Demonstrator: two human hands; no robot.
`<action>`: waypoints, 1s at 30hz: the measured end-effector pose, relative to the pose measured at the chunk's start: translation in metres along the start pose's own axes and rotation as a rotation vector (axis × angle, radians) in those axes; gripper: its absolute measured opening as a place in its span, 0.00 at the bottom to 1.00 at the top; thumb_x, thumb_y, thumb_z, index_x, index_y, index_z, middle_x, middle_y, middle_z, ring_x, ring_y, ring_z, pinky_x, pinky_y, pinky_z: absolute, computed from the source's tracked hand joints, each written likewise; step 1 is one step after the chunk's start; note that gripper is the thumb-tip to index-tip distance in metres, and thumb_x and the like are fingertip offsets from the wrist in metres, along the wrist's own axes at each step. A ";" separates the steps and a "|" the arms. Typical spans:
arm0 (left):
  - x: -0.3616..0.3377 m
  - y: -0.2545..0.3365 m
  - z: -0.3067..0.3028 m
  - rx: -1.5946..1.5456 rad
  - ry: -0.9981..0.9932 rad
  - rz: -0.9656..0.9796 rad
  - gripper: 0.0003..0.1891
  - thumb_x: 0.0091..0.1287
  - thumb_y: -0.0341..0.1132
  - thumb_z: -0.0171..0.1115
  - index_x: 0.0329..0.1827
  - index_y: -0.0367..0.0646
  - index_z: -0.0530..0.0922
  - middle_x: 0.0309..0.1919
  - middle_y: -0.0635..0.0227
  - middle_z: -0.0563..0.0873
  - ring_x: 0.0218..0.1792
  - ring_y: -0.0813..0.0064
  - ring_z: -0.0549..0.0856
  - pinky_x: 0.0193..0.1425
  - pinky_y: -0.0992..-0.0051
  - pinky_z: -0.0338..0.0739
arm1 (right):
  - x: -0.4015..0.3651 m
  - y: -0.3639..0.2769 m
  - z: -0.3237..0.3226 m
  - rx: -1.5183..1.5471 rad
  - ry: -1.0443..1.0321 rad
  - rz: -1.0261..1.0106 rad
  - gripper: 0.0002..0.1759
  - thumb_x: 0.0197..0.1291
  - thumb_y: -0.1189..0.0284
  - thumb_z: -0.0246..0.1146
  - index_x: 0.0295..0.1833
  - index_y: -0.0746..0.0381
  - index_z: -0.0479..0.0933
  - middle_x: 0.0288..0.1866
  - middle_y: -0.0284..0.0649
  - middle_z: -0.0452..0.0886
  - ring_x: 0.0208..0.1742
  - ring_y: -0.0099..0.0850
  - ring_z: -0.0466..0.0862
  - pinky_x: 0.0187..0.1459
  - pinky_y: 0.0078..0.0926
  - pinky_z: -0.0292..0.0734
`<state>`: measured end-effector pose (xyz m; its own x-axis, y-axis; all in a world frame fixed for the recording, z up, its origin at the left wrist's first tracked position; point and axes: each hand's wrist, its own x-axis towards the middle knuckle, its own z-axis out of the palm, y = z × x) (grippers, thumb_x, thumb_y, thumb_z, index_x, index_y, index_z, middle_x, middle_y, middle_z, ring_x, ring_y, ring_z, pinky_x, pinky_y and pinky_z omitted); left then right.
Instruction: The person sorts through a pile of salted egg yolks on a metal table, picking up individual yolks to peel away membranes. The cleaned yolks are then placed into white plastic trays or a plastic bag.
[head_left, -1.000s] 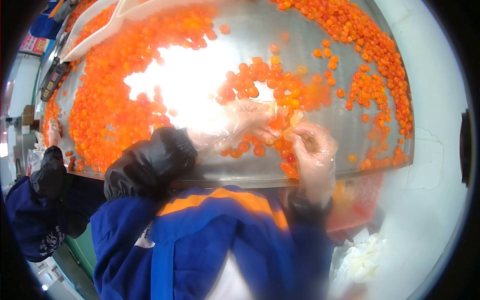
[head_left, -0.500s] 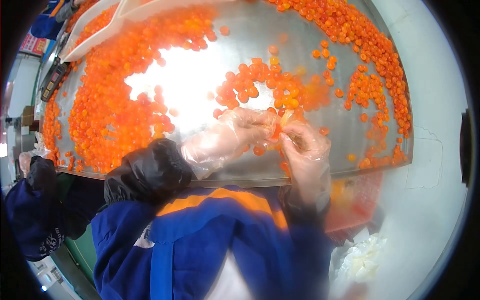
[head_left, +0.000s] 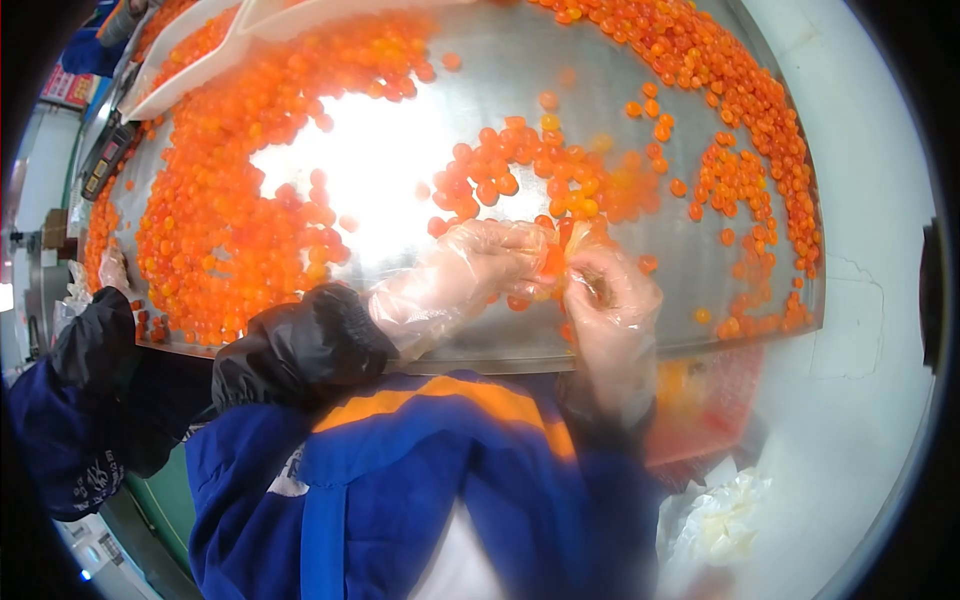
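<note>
At the left edge of the metal tabletop (head_left: 500, 85), a co-worker's gloved hand (head_left: 114, 271) is beside loose orange balls; whether its fingers hold anything, I cannot tell. Farther up that edge is a dark device (head_left: 107, 158) with small buttons. A white tray (head_left: 244, 27) with orange balls inside lies towards the far left corner, and a broad heap of balls (head_left: 210, 190) covers the left part of the tabletop.

Near the middle of the near edge, the left hand (head_left: 478, 262), in a clear plastic glove, has its fingers bent and almost together. Thumb and fingertips close on 1 orange ball (head_left: 553, 263), which sits between the 2 hands. Just beyond them is a looser cluster of balls (head_left: 495, 168).

The right hand (head_left: 612, 295), also in clear plastic, touches or nearly touches the left at the fingertips. Its thumb and forefinger are pinched together at a pale translucent film (head_left: 577, 238) beside that ball; the other fingers curl in, and what they cover is hidden.

More balls form a long band (head_left: 745, 90) along the right edge, reaching the near right corner. Below the near edge, towards that corner, are a red crate (head_left: 705, 410) and a crumpled white bag (head_left: 728, 515).
</note>
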<state>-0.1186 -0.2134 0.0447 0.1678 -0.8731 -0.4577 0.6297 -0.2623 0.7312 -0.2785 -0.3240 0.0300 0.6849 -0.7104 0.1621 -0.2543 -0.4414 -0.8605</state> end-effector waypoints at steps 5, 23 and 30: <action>0.003 -0.007 0.000 0.060 -0.019 0.066 0.11 0.76 0.26 0.56 0.57 0.35 0.81 0.44 0.71 0.84 0.43 0.82 0.82 0.48 0.78 0.77 | 0.001 -0.003 0.001 -0.157 0.012 -0.138 0.09 0.56 0.82 0.69 0.44 0.64 0.83 0.44 0.47 0.86 0.44 0.47 0.87 0.46 0.38 0.82; -0.012 0.006 -0.005 0.167 0.057 -0.093 0.15 0.71 0.35 0.62 0.58 0.41 0.82 0.42 0.70 0.87 0.43 0.83 0.83 0.45 0.81 0.73 | 0.003 -0.002 0.007 -0.123 -0.010 -0.119 0.09 0.56 0.82 0.68 0.44 0.64 0.83 0.44 0.47 0.87 0.44 0.47 0.88 0.45 0.35 0.82; -0.005 -0.007 -0.013 0.144 0.060 -0.110 0.15 0.73 0.35 0.59 0.59 0.41 0.82 0.46 0.69 0.87 0.47 0.81 0.85 0.48 0.79 0.76 | -0.002 0.015 -0.001 -0.030 0.020 -0.044 0.08 0.57 0.82 0.69 0.44 0.66 0.83 0.43 0.47 0.88 0.42 0.40 0.89 0.45 0.31 0.82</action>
<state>-0.1140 -0.2018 0.0351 0.1517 -0.8112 -0.5648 0.5323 -0.4144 0.7381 -0.2844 -0.3300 0.0179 0.6822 -0.7005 0.2096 -0.2442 -0.4885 -0.8377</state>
